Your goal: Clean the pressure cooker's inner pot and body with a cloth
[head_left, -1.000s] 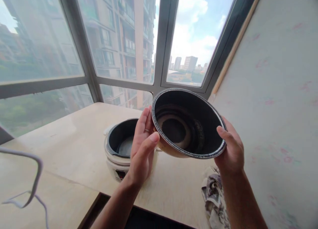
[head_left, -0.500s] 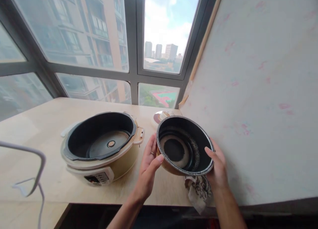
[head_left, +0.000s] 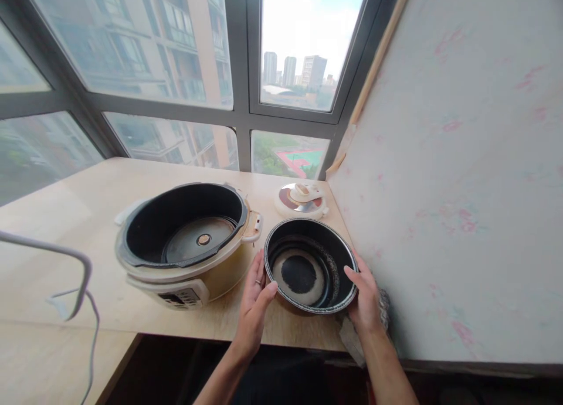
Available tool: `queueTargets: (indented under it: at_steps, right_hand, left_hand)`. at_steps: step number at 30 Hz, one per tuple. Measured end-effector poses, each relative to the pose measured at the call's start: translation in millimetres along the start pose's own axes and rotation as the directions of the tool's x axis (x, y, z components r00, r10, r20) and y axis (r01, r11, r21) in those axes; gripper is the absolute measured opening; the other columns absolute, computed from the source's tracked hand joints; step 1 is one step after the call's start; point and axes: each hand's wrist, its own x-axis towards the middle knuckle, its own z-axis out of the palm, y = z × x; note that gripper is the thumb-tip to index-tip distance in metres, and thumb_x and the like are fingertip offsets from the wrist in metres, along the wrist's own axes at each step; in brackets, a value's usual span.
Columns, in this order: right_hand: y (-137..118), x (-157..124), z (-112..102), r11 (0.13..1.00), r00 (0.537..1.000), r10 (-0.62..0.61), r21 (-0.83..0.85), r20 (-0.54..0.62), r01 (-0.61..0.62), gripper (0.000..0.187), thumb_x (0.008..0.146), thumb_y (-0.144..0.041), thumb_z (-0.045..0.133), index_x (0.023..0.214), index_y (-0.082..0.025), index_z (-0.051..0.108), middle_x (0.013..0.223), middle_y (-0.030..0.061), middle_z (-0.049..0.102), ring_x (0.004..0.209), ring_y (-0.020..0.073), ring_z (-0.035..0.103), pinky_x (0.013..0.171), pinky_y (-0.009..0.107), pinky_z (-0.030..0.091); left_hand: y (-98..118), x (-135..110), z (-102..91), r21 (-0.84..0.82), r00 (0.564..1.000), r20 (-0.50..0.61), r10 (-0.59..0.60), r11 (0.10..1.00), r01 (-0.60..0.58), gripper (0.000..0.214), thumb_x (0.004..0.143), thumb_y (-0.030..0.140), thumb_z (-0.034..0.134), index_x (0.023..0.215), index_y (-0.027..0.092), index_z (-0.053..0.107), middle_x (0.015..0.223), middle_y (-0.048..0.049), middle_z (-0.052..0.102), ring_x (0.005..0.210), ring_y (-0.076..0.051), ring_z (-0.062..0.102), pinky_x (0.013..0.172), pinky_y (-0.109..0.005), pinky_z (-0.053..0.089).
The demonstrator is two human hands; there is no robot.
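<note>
Between my two hands is a round inner pot (head_left: pixel 301 270), black inside with a worn ring on its bottom, tilted a little toward me. My left hand (head_left: pixel 255 302) grips its left side, the thumb near the rim. On the right side my right hand (head_left: pixel 365 296) holds it, with the thumb over the rim. Whether the pot's base touches the wooden counter (head_left: pixel 246 326) is hidden. To the left stands an electric pressure cooker body (head_left: pixel 211 285), uncovered, its dark cavity showing a round heating plate. A patterned cloth (head_left: pixel 352 337) lies partly hidden behind my right wrist.
The cooker lid (head_left: pixel 303 200) lies on the counter behind the pot. A grey bent tube or cable (head_left: pixel 83 270) crosses the left side. Windows (head_left: pixel 285 147) close off the back, and a flowered wall (head_left: pixel 461 217) rises at the right.
The inner pot, held in both hands, has moved slightly left and away from the lid, which now shows more fully. The camera view has shifted a little too.
</note>
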Motion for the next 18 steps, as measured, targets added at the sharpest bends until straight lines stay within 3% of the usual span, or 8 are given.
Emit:
queueTargets:
  at_steps: [13,18]
  right_hand:
    - [13.4,-3.6,0.6,0.999,0.999,0.032,-0.035,-0.005,-0.032,0.075,0.08,-0.041,0.076,0.151,-0.026,0.054,0.142,0.005,0.067,0.134,0.0332,0.061,0.116,0.049,0.047]
    - [17.5,0.2,-6.6,0.992,1.0,0.022,-0.123,-0.014,-0.024,0.068,0.09,-0.056,0.066,0.151,-0.028,0.055,0.155,0.0047,0.057,0.147,0.0304,0.048,0.123,0.046,0.039]
  left_hand:
    - [-12.5,-3.0,-9.4,-0.012,0.994,-0.104,-0.015,1.0,0.014,0.072,0.087,0.044,0.074,0.153,0.029,0.051,0.168,-0.0099,0.037,0.158,-0.03,0.028,0.129,-0.045,0.025]
    - [-16.1,-4.0,-11.9,0.064,0.992,-0.124,0.016,0.998,-0.008,0.075,0.083,0.043,0.079,0.152,0.029,0.052,0.167,-0.0106,0.04,0.156,-0.032,0.031,0.128,-0.046,0.028]
